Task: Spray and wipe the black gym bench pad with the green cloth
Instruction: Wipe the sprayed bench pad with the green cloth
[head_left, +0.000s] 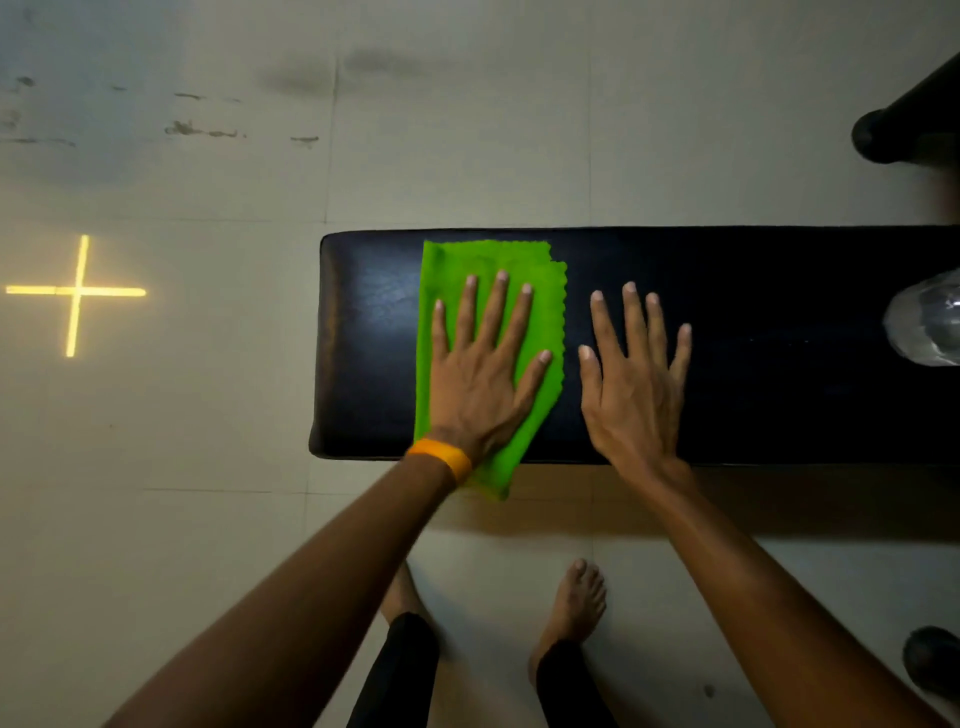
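We look straight down on a pale tiled floor, dimly lit, its far tiles smeared with dark scuff marks. Across it, from mid-frame out past the right edge, runs the black gym bench pad, its glossy cover creased near the rounded left end. Two bare forearms reach in from below. The left hand lies flat on the green cloth, fingers straight and spread, pressing it down rather than clutching it. The right hand rests palm-down on the bare pad just beside the cloth, fingers likewise straight, holding nothing. The cloth covers a strip of the pad's left part from the far edge to the near one, and its near corner hangs over the near edge. Below the bench we see two bare feet on the tiles. A clear plastic container stands on the pad at the right border, cut off by the frame. A dark shape sits in the upper right corner. A glowing yellow cross marks the floor at left. An orange wristband circles the left wrist.
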